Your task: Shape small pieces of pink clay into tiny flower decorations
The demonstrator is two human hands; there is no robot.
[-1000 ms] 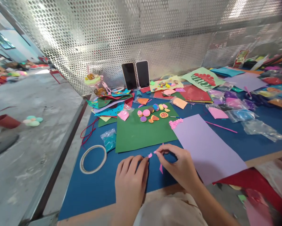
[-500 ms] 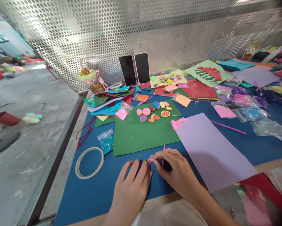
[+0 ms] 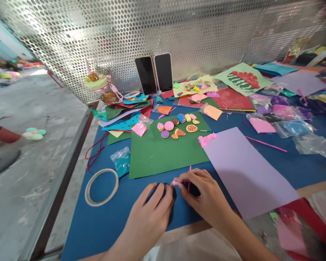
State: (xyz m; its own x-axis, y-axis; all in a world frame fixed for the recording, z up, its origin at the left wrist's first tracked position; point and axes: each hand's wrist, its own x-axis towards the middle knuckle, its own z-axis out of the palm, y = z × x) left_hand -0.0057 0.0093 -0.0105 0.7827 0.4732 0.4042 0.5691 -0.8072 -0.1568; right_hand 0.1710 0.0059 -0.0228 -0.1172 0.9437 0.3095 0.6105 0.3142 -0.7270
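Observation:
A small ruffled piece of pink clay [image 3: 174,182] is pinched between the fingertips of both my hands, just above the blue tabletop. My left hand [image 3: 151,208] grips its near left side, thumb mostly hidden, other fingers loosely bent. From the other side, my right hand [image 3: 202,188] holds it between thumb and index finger. A thin pink stick [image 3: 189,174] lies partly under my right hand. To the right is a sheet of lilac paper [image 3: 247,170], its upper left corner covered with crumpled pink clay [image 3: 206,139]. Beyond my hands lies green paper [image 3: 165,157] bearing several small clay sweets [image 3: 168,125].
At left lie a tape roll [image 3: 87,188] and a bag of teal clay [image 3: 122,163]. Two phones [image 3: 163,74] lean on the perforated metal panel [image 3: 201,32]. Stacked coloured papers [image 3: 122,121], a topped cup [image 3: 97,83] and bagged clay [image 3: 262,124] line the back and right.
The camera view has shifted slightly. My fingers still pinch the pink clay in nearly the same spot, and a bit more of it shows between them.

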